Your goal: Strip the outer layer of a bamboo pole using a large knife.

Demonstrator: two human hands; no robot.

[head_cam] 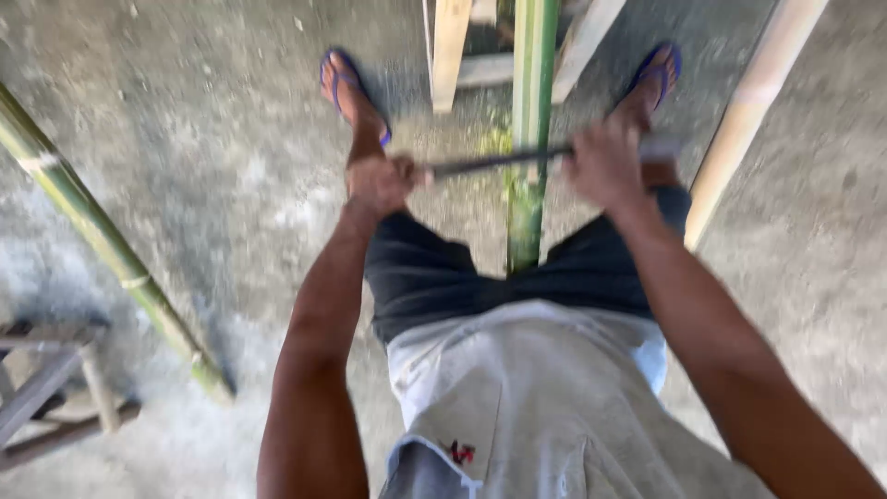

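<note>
I stood astride the green bamboo pole [529,139] – smooth, round, running out between my feet – so it stayed put. My left hand [379,182] and right hand [605,166] each clenched an end of the dark, thin blade [499,161] laid crosswise on it, above the rough concrete floor [185,139].

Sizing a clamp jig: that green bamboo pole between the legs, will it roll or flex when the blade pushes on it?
The green bamboo pole is round and smooth, so it would probably roll unless braced. It looks straight and thick-walled, likely stiff. The left hand and right hand grip a dark blade across it; its glossy skin may be slippery.
</note>
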